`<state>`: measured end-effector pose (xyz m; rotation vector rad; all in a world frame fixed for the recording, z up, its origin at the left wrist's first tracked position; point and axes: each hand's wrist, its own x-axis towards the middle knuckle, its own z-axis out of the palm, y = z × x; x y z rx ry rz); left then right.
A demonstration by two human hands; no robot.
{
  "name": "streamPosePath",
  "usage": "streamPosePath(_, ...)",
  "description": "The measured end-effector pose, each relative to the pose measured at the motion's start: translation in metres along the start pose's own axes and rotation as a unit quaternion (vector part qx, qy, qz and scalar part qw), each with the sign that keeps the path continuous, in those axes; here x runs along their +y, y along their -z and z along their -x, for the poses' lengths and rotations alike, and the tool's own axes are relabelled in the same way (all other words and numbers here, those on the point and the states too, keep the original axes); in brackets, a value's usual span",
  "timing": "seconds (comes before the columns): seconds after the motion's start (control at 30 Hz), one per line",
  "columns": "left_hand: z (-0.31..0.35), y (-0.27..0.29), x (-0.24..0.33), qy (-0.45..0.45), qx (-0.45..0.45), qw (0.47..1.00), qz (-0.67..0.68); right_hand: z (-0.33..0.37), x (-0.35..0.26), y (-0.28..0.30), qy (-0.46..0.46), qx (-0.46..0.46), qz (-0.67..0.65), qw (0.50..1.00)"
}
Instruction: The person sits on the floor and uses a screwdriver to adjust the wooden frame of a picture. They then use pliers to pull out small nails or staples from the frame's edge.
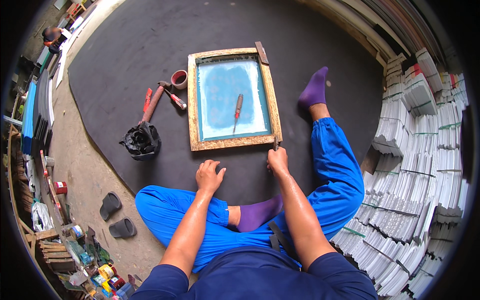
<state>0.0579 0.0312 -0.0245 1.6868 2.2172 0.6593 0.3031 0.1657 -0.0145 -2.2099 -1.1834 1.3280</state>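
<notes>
A wooden frame (193, 110) with a blue and white mesh panel (217, 95) lies in front of me on a dark mat. My right hand (278, 161) is closed around a dark metal tool (276, 143), perhaps pliers, at the frame's near right corner; its grip is hidden by my fingers. Below the frame's near edge, my left hand (208, 176) rests low over the mat, thumb apart from the fingers, holding nothing. A screwdriver (239, 107) lies on the mesh. At the far right corner a flat brown piece (261, 53) sits on the frame.
Left of the frame lie a hammer (153, 104), a red-handled tool (147, 99), a red and white tool (177, 101), a tape roll (179, 79) and crumpled black plastic (141, 141). Bundled white stacks (400, 170) line the right. Black sandals (122, 228) stand left; a person (52, 37) sits far left.
</notes>
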Motion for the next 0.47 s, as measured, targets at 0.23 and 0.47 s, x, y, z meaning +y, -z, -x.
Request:
streamPosePath(0.23,0.002,0.001,0.002,0.014,-0.006,1.0,0.019,0.021,-0.009,-0.011,0.028,0.077,0.078,0.994)
streamPosePath(0.47,0.022,0.014,-0.005,0.024,-0.008,0.999,0.024,0.017,-0.005,-0.03,-0.002,0.123,0.082,0.989)
